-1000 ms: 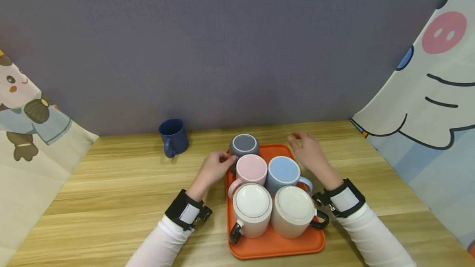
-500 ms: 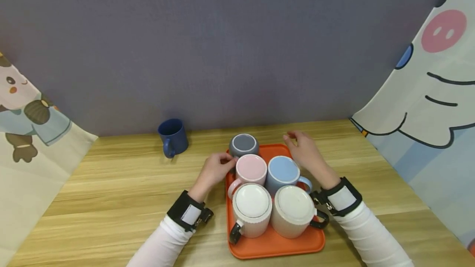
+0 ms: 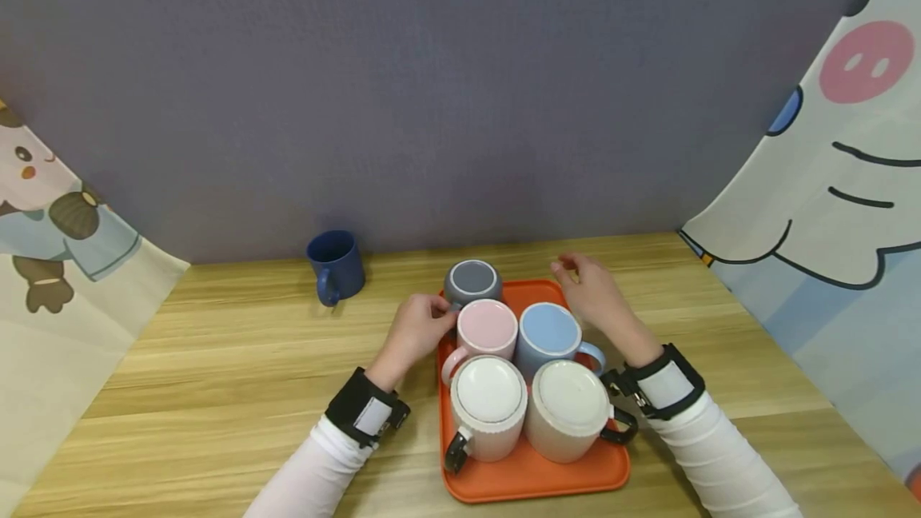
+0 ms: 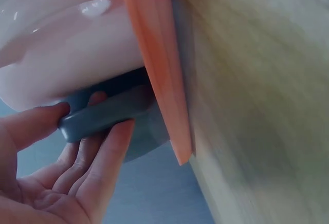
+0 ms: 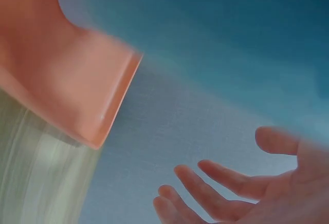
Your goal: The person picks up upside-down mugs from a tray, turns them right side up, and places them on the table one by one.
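Observation:
On an orange tray [image 3: 536, 486] several mugs stand upside down. At its far left corner is a dark grey mug [image 3: 472, 280]; my left hand [image 3: 417, 330] pinches that mug's handle [image 4: 97, 118] between thumb and fingers. Just in front of it sit a pink mug [image 3: 488, 328] and a light blue mug [image 3: 551, 332]. Nearest me are two white mugs with black handles, the left white mug [image 3: 489, 406] and the right white mug [image 3: 570, 410]. Beyond the tray's right edge hovers my right hand [image 3: 596, 294], fingers relaxed and holding nothing.
Left of the tray, a navy blue mug [image 3: 336, 266] stands upright near the back of the wooden table [image 3: 252, 374]. A grey wall [image 3: 446, 102] rises behind, and printed curtains flank both sides.
My left fingers have shifted slightly and now grip the grey mug's handle. My right hand moved a little to the left, then stayed. The mugs have hardly moved.

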Demonstrator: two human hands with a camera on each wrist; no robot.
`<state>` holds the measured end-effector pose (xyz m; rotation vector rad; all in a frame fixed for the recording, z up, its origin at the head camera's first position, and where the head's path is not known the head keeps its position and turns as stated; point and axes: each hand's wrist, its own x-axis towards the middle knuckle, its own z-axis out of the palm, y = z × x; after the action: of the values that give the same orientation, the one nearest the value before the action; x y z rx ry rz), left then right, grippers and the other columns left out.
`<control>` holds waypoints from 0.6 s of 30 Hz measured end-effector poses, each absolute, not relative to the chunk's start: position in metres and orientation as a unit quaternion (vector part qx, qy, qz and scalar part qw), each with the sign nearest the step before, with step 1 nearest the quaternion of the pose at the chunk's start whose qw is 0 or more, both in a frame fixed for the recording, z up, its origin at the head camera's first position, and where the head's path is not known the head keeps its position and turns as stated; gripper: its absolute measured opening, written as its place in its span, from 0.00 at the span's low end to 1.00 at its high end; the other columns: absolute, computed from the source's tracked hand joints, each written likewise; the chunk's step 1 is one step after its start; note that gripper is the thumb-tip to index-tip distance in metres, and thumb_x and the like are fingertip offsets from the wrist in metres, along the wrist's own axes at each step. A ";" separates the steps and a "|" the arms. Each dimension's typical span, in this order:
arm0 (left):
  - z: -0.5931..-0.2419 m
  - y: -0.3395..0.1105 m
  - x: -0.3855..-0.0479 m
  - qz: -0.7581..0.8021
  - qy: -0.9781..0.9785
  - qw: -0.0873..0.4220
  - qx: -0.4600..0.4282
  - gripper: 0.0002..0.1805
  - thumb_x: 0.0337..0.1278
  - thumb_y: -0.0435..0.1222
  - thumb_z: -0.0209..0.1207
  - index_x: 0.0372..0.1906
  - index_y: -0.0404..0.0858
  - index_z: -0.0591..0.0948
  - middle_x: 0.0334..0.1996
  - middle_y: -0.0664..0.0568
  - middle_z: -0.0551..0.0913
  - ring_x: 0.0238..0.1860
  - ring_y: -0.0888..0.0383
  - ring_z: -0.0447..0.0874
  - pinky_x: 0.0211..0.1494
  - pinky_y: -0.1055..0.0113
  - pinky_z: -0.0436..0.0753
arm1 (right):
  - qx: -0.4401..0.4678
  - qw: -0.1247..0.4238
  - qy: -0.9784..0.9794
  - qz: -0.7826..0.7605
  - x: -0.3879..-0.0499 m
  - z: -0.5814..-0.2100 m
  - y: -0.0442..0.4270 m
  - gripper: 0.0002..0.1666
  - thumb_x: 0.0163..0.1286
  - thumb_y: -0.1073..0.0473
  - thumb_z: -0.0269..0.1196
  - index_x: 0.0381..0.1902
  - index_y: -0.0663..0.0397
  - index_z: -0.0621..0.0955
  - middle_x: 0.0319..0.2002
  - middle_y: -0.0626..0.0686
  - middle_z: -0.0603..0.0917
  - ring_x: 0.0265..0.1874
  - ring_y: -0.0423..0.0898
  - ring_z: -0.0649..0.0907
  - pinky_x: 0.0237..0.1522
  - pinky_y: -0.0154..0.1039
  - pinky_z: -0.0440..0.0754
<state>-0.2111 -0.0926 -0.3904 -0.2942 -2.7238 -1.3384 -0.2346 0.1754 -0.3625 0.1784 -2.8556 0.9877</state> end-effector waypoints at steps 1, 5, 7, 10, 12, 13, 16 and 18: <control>-0.390 -0.092 -0.211 -0.433 -0.895 0.049 -0.097 0.06 0.51 0.34 0.63 0.28 0.34 0.84 0.20 0.52 0.80 0.22 0.60 0.72 0.26 0.70 0.71 | 0.058 0.057 -0.942 0.325 -0.235 -0.362 0.176 0.30 0.76 0.49 0.47 0.63 0.68 0.68 0.58 0.69 0.74 0.59 0.66 0.71 0.60 0.60 0.68; -0.390 -0.091 -0.209 -0.419 -0.901 0.063 -0.093 0.06 0.52 0.34 0.63 0.30 0.34 0.84 0.22 0.51 0.82 0.23 0.60 0.73 0.28 0.69 0.72 | 0.061 0.062 -0.943 0.322 -0.235 -0.361 0.177 0.30 0.76 0.49 0.47 0.62 0.69 0.69 0.57 0.70 0.74 0.58 0.67 0.72 0.59 0.60 0.69; -0.391 -0.091 -0.208 -0.415 -0.903 0.072 -0.087 0.06 0.52 0.34 0.63 0.30 0.34 0.85 0.23 0.50 0.83 0.23 0.60 0.73 0.28 0.69 0.73 | 0.064 0.063 -0.942 0.322 -0.235 -0.361 0.177 0.30 0.75 0.49 0.47 0.62 0.69 0.69 0.57 0.70 0.74 0.57 0.67 0.73 0.59 0.60 0.69; -0.391 -0.090 -0.206 -0.414 -0.903 0.087 -0.079 0.06 0.51 0.34 0.64 0.30 0.34 0.85 0.23 0.50 0.84 0.22 0.60 0.74 0.26 0.70 0.72 | 0.066 0.061 -0.943 0.322 -0.235 -0.360 0.178 0.30 0.75 0.49 0.47 0.62 0.69 0.69 0.57 0.70 0.74 0.58 0.67 0.72 0.59 0.60 0.69; -0.391 -0.090 -0.206 -0.417 -0.901 0.094 -0.076 0.06 0.51 0.34 0.65 0.29 0.34 0.86 0.22 0.50 0.84 0.21 0.60 0.74 0.25 0.70 0.72 | 0.065 0.058 -0.943 0.321 -0.235 -0.360 0.179 0.30 0.75 0.49 0.47 0.62 0.69 0.68 0.57 0.70 0.74 0.58 0.67 0.72 0.59 0.60 0.69; -0.392 -0.090 -0.206 -0.418 -0.900 0.098 -0.075 0.05 0.51 0.33 0.65 0.29 0.33 0.86 0.22 0.49 0.84 0.21 0.61 0.73 0.24 0.70 0.71 | 0.065 0.057 -0.943 0.320 -0.235 -0.359 0.180 0.30 0.75 0.49 0.47 0.62 0.69 0.68 0.58 0.70 0.74 0.57 0.67 0.72 0.58 0.60 0.69; -0.392 -0.090 -0.207 -0.432 -0.893 0.103 -0.066 0.05 0.51 0.33 0.65 0.28 0.34 0.86 0.20 0.50 0.84 0.19 0.62 0.74 0.23 0.71 0.70 | 0.064 0.057 -0.944 0.320 -0.236 -0.357 0.182 0.30 0.75 0.49 0.47 0.63 0.69 0.68 0.57 0.70 0.74 0.57 0.67 0.73 0.58 0.60 0.70; -0.393 -0.091 -0.208 -0.442 -0.888 0.106 -0.062 0.05 0.51 0.33 0.65 0.28 0.34 0.86 0.19 0.50 0.84 0.19 0.63 0.75 0.22 0.71 0.70 | 0.063 0.057 -0.944 0.320 -0.235 -0.356 0.182 0.30 0.75 0.49 0.47 0.63 0.69 0.68 0.57 0.70 0.74 0.57 0.67 0.73 0.58 0.60 0.70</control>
<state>-0.2080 -0.0907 -0.3931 -0.1814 -2.6162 -1.3027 -0.2355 0.1819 -0.3560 0.1907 -2.8607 0.9710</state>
